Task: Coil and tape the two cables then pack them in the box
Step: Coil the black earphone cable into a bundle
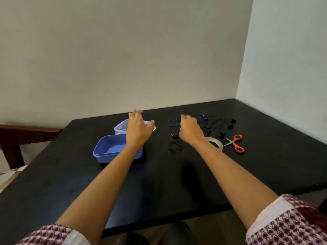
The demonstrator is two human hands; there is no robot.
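Right hand curls over the tangled cables at centre frame; I can't tell if it grips. Left hand spreads open above the lid. I'd fear snagging both cables together.

Soft, even indoor light is filling the scene, with the pale wall looking moderately bright and slightly grey. The black table is soaking up most of the light, showing only a faint sheen and a dim shadow under the right forearm. The left hand is smearing at its fingertips from motion blur. The thin cables are nearly vanishing against the dark surface. The wide lens is bending straight edges near the frame borders.
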